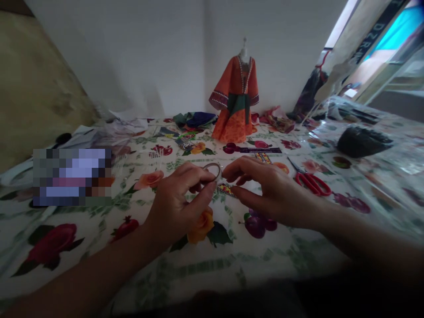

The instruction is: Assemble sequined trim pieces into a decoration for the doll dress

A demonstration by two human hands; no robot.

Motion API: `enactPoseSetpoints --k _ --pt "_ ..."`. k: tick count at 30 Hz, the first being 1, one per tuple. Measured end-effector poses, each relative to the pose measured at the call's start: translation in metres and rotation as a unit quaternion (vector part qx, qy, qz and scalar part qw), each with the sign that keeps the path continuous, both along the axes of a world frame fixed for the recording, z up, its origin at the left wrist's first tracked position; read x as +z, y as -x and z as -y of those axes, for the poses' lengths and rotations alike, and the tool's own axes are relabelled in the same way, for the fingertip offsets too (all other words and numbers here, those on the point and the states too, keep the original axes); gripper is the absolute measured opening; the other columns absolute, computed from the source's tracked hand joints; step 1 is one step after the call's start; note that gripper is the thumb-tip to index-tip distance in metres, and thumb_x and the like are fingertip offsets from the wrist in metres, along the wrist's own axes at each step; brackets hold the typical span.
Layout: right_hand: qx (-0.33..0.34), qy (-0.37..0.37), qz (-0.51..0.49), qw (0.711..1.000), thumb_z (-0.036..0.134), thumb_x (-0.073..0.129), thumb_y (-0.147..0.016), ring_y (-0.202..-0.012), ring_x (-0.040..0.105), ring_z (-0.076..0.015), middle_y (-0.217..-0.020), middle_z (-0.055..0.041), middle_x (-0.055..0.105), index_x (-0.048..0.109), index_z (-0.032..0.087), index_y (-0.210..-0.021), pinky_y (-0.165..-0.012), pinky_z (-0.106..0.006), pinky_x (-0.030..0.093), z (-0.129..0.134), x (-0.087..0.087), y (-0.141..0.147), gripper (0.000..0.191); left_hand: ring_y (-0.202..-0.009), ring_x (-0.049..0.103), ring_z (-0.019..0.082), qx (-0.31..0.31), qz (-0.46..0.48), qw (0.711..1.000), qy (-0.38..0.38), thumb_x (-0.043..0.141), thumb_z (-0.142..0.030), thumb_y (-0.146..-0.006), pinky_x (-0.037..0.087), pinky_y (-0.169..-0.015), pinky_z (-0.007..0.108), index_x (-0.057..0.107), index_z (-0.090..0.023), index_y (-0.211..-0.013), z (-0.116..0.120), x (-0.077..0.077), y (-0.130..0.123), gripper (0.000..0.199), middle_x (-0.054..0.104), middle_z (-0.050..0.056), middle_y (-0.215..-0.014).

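Note:
Near the middle of the table, my left hand (182,190) pinches a thin pale ring (217,173) between thumb and fingers. The ring stands roughly upright, and I cannot make out its material. Just to its right hovers my right hand (265,185), thumb and fingers apart with a gap between them. Below the ring and close to my right thumb lies a short strip of patterned trim (226,189) in yellow and red with a dotted edge. Another patterned piece (263,157) shows behind my right hand, beside a dark purple strip (260,150).
Red-handled scissors (313,183) lie right of my right hand. A small orange and green dress (235,101) stands at the back on a white form. Folded fabric (198,119), a black bundle (362,140), papers (122,126) and a blurred-out object (73,176) sit around on the flowered tablecloth (139,251).

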State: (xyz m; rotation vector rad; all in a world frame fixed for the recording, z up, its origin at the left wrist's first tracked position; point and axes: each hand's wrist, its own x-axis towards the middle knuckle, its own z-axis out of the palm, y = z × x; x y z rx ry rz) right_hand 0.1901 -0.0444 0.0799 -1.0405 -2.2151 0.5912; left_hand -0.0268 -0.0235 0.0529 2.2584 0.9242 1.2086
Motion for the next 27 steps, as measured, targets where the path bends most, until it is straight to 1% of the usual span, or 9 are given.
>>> enactPoseSetpoints --k 3,5,8,10,14,18,22,25,27 --pt "0.002 -0.015 -0.004 1.0 0.012 0.056 -0.092 -0.095 0.062 -0.0174 -0.107 -0.0049 0.064 0.059 0.02 -0.111 -0.082 -0.031 0.053 -0.005 -0.003 -0.002 0.02 -0.074 0.061 0.016 0.0 -0.005 1.0 0.005 0.062 -0.017 -0.091 0.053 -0.07 0.03 0.067 -0.024 -0.094 -0.002 -0.002 0.0 0.009 0.064 0.001 -0.087" --pt "-0.009 -0.052 0.0 0.999 0.014 0.055 -0.095 -0.089 0.061 -0.0174 -0.102 -0.0047 0.064 0.058 0.021 -0.108 -0.078 -0.031 0.052 -0.004 -0.004 -0.008 0.015 -0.074 0.061 0.016 -0.001 -0.008 1.0 0.014 0.062 -0.018 -0.092 0.053 -0.07 0.03 0.068 -0.024 -0.095 -0.002 -0.004 0.0 0.008 0.065 0.001 -0.086" --pt "0.0 -0.078 0.075 0.994 0.022 0.055 -0.097 -0.085 0.06 -0.0188 -0.101 -0.0059 0.062 0.056 0.022 -0.109 -0.072 -0.033 0.049 0.009 -0.005 -0.028 0.012 -0.073 0.06 0.016 0.004 -0.011 1.0 0.017 0.062 -0.021 -0.092 0.052 -0.067 0.03 0.068 -0.025 -0.094 -0.003 -0.006 0.001 0.008 0.066 0.002 -0.086" --pt "0.018 -0.011 0.169 0.985 0.028 0.055 -0.099 -0.086 0.06 -0.0197 -0.107 -0.0071 0.061 0.055 0.024 -0.114 -0.07 -0.034 0.048 0.022 -0.006 -0.047 0.016 -0.072 0.06 0.017 0.007 -0.014 1.0 0.01 0.063 -0.021 -0.091 0.052 -0.065 0.03 0.069 -0.026 -0.094 -0.004 -0.008 0.001 0.009 0.067 0.002 -0.087" --pt "-0.015 0.102 0.301 0.948 0.039 0.057 -0.096 -0.084 0.063 -0.0227 -0.106 -0.0066 0.061 0.058 0.028 -0.111 -0.07 -0.038 0.048 0.044 -0.017 -0.084 0.019 -0.071 0.06 0.017 0.015 -0.023 1.0 0.006 0.063 -0.022 -0.091 0.052 -0.065 0.03 0.07 -0.026 -0.095 -0.005 -0.01 0.002 0.009 0.067 0.002 -0.086" --pt "-0.036 0.143 0.334 0.931 0.027 0.048 -0.097 -0.083 0.061 -0.0235 -0.097 -0.0074 0.06 0.058 0.023 -0.097 -0.072 -0.04 0.048 0.05 -0.027 -0.093 0.011 -0.071 0.06 0.017 0.01 -0.013 1.0 0.014 0.064 -0.021 -0.09 0.051 -0.062 0.029 0.07 -0.026 -0.097 -0.007 -0.012 0.002 0.01 0.068 0.003 -0.088" --pt "-0.026 0.136 0.323 0.936 0.02 0.049 -0.093 -0.075 0.057 -0.0196 -0.091 -0.0049 0.059 0.053 0.022 -0.091 -0.066 -0.034 0.044 0.034 -0.019 -0.085 0.006 -0.07 0.059 0.015 0.007 -0.007 1.0 0.014 0.065 -0.018 -0.09 0.05 -0.062 0.027 0.069 -0.025 -0.096 -0.008 -0.013 0.0 0.01 0.066 0.001 -0.087" --pt "-0.028 0.071 0.291 0.954 0.021 0.052 -0.092 -0.071 0.054 -0.0173 -0.085 -0.0022 0.057 0.051 0.022 -0.09 -0.064 -0.031 0.039 0.007 -0.011 -0.077 0.003 -0.07 0.058 0.014 0.006 -0.004 1.0 0.027 0.064 -0.018 -0.09 0.049 -0.064 0.027 0.068 -0.024 -0.095 -0.009 -0.013 -0.001 0.009 0.064 0.0 -0.085" --pt "-0.044 0.029 0.29 0.956 0.018 0.053 -0.089 -0.069 0.051 -0.0172 -0.081 -0.0016 0.056 0.051 0.022 -0.091 -0.063 -0.031 0.036 -0.014 -0.011 -0.069 0.004 -0.071 0.058 0.014 0.009 -0.003 0.999 0.037 0.063 -0.018 -0.09 0.048 -0.064 0.027 0.068 -0.024 -0.095 -0.009 -0.012 -0.002 0.008 0.064 0.0 -0.086"
